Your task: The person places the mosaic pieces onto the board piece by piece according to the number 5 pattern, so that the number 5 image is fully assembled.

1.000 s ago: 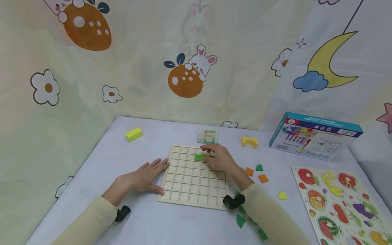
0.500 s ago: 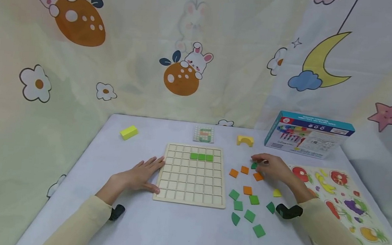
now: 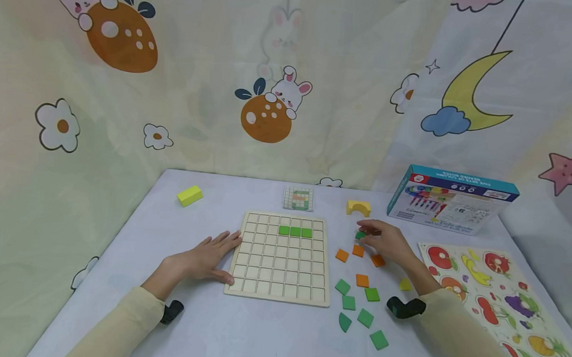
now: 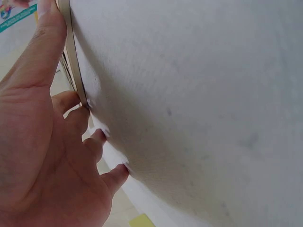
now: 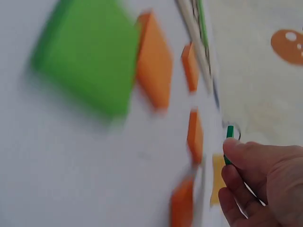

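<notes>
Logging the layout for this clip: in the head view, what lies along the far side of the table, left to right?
Yellow block → pattern card → yellow arch block → toy box.

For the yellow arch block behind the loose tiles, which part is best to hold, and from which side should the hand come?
The yellow arch block stands upright on the table, its opening facing the person. A sensible hold is likely across its two flat ends, left and right, coming from above. The curved hollow underneath gives little to pinch. The right hand, which pinches a green tile, is nearest.
</notes>
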`<state>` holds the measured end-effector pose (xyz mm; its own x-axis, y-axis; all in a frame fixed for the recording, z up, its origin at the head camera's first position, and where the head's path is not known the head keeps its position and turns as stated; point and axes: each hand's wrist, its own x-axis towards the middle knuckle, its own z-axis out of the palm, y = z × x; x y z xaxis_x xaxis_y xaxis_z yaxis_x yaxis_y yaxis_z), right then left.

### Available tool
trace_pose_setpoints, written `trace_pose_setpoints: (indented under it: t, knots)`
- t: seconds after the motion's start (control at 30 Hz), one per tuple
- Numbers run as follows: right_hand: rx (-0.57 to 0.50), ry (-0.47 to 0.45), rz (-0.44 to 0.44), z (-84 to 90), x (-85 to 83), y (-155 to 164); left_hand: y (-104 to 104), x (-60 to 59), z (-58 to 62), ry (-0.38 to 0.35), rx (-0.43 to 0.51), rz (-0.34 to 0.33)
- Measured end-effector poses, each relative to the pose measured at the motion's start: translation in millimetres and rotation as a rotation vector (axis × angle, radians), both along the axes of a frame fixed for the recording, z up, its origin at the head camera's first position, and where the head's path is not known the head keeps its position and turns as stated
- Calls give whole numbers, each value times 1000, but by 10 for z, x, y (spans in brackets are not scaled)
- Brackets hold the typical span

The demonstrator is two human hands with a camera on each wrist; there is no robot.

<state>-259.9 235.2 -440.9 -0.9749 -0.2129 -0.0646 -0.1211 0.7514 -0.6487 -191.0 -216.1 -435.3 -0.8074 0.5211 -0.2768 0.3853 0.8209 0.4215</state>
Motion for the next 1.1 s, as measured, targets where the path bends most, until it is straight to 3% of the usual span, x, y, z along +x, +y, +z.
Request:
trace_pose_setpoints:
  t: [0.13, 0.3, 0.53, 0.73, 1.1]
  knots:
    - [-43, 47, 20, 40, -67, -468, -2, -3, 1, 3, 7, -3]
    - [-80, 128, 149, 72, -130, -1171, -11, -8, -17, -4, 8, 9]
    - [-74, 130, 222, 10, -189, -1824, 10, -18, -20, -10, -2, 16]
    - [-39, 121, 243, -24, -188, -2025, 13, -19, -14, -5, -19, 17]
    - [-51, 140, 218, -88, -130, -2040, -5, -27, -36, -5, -11, 8]
